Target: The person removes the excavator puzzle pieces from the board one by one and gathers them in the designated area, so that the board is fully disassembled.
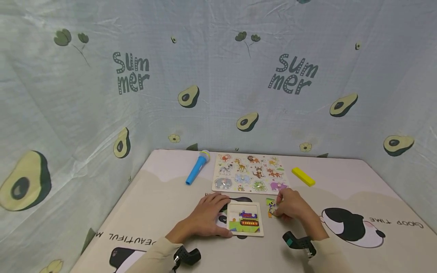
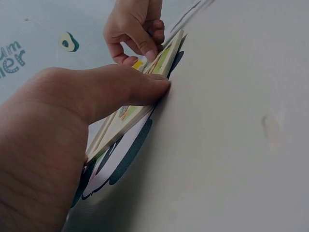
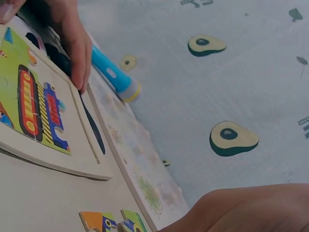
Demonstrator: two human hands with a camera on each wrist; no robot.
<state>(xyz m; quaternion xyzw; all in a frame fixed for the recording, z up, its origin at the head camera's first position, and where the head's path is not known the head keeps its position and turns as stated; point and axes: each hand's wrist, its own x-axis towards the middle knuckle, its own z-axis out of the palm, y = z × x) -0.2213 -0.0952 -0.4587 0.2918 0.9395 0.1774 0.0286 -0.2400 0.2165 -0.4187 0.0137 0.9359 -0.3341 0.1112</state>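
Observation:
A small square wooden jigsaw tray (image 1: 245, 233) lies in front of me, its lower part filled with pieces picturing a tracked vehicle on green. My left hand (image 1: 208, 216) holds the tray by its left side, thumb (image 2: 145, 89) along the near edge and fingers at the far left corner. To the right of the tray are loose jigsaw pieces (image 1: 271, 206), green and orange with printed details. Over them, my right hand (image 1: 291, 206) pinches one piece between thumb and fingers; its fingers partly hide it in the head view. In the right wrist view an orange piece (image 3: 94, 221) lies beside a tilted green one (image 3: 135, 221).
Behind the tray lies a wooden animal puzzle board (image 1: 250, 182). A blue toy microphone (image 1: 196, 170) is left of the board, and a yellow block (image 1: 303, 176) sits to its right. A printed cloth wall (image 1: 218, 76) rises behind the table.

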